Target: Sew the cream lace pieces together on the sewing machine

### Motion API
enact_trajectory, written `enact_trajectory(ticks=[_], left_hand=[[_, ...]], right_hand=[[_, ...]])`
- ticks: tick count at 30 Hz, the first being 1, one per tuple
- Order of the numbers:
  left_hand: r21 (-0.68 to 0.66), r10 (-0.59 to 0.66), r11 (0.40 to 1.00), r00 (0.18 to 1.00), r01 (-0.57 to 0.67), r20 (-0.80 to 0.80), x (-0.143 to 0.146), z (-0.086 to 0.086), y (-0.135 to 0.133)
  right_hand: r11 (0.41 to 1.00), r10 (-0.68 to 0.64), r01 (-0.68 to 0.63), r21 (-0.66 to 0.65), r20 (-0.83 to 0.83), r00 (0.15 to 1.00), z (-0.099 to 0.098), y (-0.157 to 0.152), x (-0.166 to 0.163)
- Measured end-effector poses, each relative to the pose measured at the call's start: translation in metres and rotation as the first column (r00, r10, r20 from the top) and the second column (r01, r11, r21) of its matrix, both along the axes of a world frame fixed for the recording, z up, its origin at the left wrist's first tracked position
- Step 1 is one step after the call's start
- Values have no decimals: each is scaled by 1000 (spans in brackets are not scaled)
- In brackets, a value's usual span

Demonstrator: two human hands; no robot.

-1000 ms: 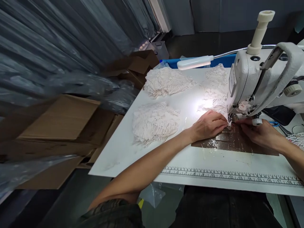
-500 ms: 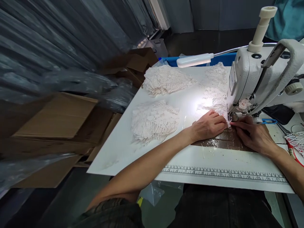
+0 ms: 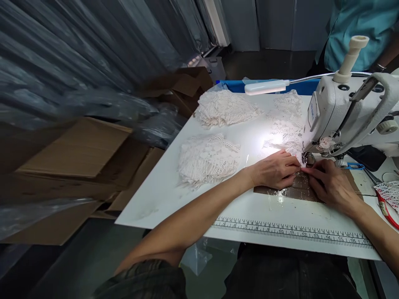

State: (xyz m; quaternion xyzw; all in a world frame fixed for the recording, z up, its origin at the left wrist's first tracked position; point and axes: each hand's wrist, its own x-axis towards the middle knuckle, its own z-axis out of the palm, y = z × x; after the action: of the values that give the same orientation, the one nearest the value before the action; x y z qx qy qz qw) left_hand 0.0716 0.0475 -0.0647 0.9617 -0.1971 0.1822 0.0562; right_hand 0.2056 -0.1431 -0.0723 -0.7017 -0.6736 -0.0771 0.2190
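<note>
White lace fabric (image 3: 286, 120) runs over the table up to the needle area of a white sewing machine (image 3: 326, 108). My left hand (image 3: 276, 169) rests beside the presser foot, its fingers closed on the edge of the lace. From the right, my right hand (image 3: 332, 182) meets it with thumb and forefinger pinched on the same lace edge, just in front of the foot. The fingertips of both hands almost touch. Beneath them lies a brown taped patch (image 3: 299, 189) on the table. A lamp (image 3: 267, 87) throws bright light on the lace.
Two lace piles (image 3: 209, 160) lie to the left on the white table (image 3: 162, 195). A printed ruler (image 3: 293, 232) follows its front edge. Red-handled scissors (image 3: 386, 211) are at the right. Cardboard boxes (image 3: 75, 145) stand at the left; a person in a teal shirt (image 3: 358, 37) is behind the machine.
The view has tilted and shifted slightly, so more of the person in teal shows. Both hands stay at the presser foot, with the right fingers drawn a little toward me.
</note>
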Motion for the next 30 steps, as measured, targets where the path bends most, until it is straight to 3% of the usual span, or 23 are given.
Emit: enact_trajectory(ticks=[5, 20, 30], left_hand=[[-21, -26, 999, 1000, 26, -7, -1, 2, 1], [29, 73, 997, 996, -71, -56, -6, 5, -1], [19, 114, 993, 986, -113, -124, -7, 6, -1]], right_hand=[[1000, -17, 18, -21, 72, 997, -1, -1, -2], [996, -89, 89, 10, 237, 967, 8, 7, -13], [988, -136, 147, -37, 212, 968, -1, 9, -11]])
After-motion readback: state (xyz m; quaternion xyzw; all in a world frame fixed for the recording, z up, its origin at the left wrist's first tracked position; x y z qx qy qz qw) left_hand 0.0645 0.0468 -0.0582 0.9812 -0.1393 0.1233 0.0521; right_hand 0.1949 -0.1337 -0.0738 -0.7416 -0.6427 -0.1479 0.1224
